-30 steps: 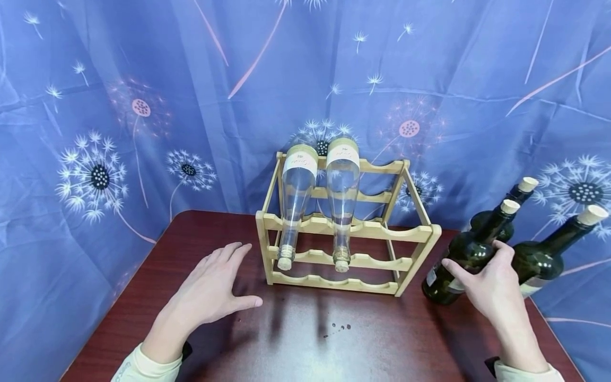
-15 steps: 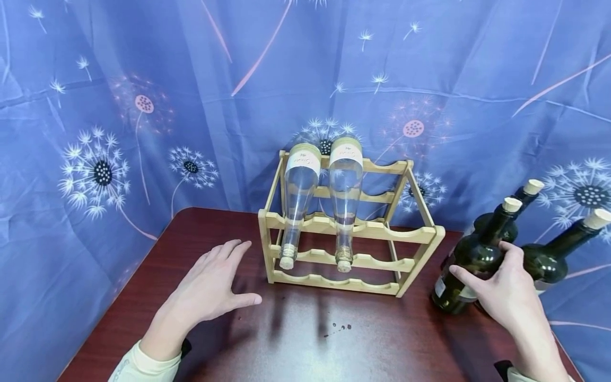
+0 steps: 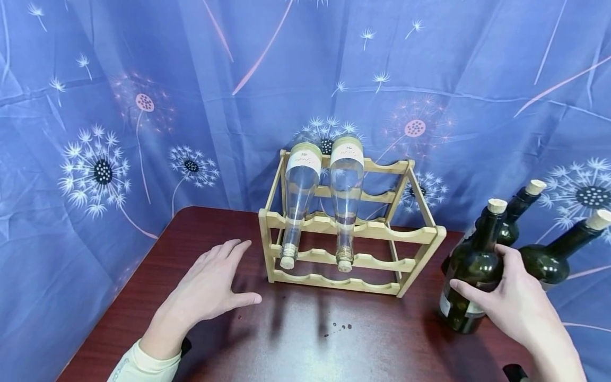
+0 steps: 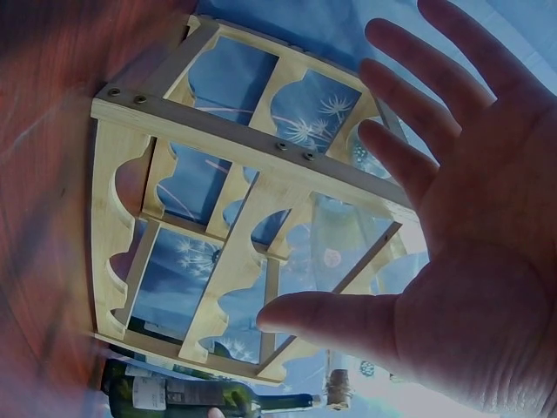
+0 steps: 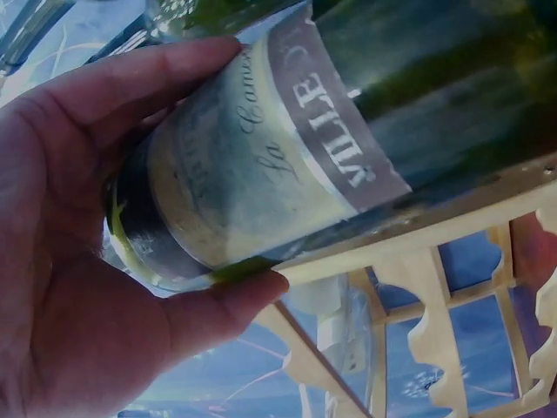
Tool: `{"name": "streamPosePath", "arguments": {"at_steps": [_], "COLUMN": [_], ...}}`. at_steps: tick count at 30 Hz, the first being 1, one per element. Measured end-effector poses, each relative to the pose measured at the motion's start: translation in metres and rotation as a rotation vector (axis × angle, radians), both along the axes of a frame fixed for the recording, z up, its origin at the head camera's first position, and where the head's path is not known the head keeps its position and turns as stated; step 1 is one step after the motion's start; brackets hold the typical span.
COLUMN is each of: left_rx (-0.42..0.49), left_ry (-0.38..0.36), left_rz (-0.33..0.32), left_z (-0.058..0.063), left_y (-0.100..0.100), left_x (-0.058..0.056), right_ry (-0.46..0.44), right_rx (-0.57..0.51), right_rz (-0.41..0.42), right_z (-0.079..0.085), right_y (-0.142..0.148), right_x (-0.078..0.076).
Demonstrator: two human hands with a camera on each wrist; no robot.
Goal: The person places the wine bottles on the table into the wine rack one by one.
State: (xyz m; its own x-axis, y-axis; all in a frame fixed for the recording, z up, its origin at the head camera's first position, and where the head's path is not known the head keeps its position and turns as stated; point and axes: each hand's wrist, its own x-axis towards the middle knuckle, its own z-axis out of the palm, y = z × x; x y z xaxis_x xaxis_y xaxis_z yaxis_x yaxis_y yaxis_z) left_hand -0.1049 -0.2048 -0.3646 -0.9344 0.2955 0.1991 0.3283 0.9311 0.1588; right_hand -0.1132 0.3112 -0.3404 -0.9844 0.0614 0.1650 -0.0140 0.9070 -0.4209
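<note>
My right hand (image 3: 520,302) grips a dark green wine bottle (image 3: 470,270) round its body, thumb on one side and fingers on the other. The bottle has a cork and stands nearly upright at the table's right side. Its pale label (image 5: 252,165) faces the palm in the right wrist view. My left hand (image 3: 205,289) holds nothing, fingers spread and thumb out, left of a wooden wine rack (image 3: 410,233). Two clear corked bottles, the left one (image 3: 302,188) and the right one (image 3: 347,185), lie on the rack's top tier with necks to the front.
Behind the gripped bottle stand two more green bottles, one at the back (image 3: 515,212) and one to the right (image 3: 546,262). A blue dandelion-print curtain (image 3: 229,127) hangs round the dark red table (image 3: 382,345). Small dark spots (image 3: 341,326) mark the tabletop before the rack.
My right hand has brought the gripped green bottle toward me and slightly right, and its neck now leans less. The left hand keeps its place, and the view has shifted slightly.
</note>
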Motion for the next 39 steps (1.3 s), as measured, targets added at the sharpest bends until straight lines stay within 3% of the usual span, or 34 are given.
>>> {"name": "streamPosePath", "arguments": {"at_steps": [12,22,39], "left_rx": [-0.003,-0.007,-0.006], "left_ry": [-0.021,-0.015,-0.044], "left_rz": [0.006,-0.007,-0.034], "left_z": [0.0,0.0,-0.001], "left_y": [0.002,0.002,0.008], "left_x": [0.0,0.002,0.004], "right_ry": [-0.087,-0.152,-0.033], "right_rx": [-0.059,-0.073,-0.202], "right_rz": [0.064,0.064,0.146], "right_z": [0.01,0.011,0.002], "right_y": [-0.008,-0.018,-0.04], "right_x": [0.009,0.014,0.015]}}
